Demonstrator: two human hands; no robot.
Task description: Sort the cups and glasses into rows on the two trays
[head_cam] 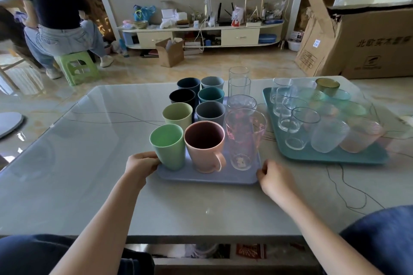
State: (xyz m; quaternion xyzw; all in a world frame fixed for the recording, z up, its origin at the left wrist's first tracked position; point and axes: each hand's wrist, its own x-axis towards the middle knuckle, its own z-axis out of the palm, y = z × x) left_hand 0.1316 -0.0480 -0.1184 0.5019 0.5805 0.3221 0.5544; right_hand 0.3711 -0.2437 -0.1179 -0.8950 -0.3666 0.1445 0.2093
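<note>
A lilac-blue tray (207,177) lies in front of me with three rows on it. The left row runs from a green cup (167,146) back to dark cups. The middle row starts with a pink mug (204,147), and the right row is clear glasses led by a tall pink-printed glass (244,138). My left hand (140,166) grips the tray's near left corner. My right hand (273,177) grips its near right corner. A teal tray (335,156) to the right carries rows of clear and tinted glasses, with a gold-rimmed glass (327,87) at the back.
The trays rest on a pale glossy table (89,163). Large cardboard boxes (357,40) stand beyond the table's right end. A person sits on a green stool (76,67) at the far left. A cluttered TV shelf (201,31) lines the back wall.
</note>
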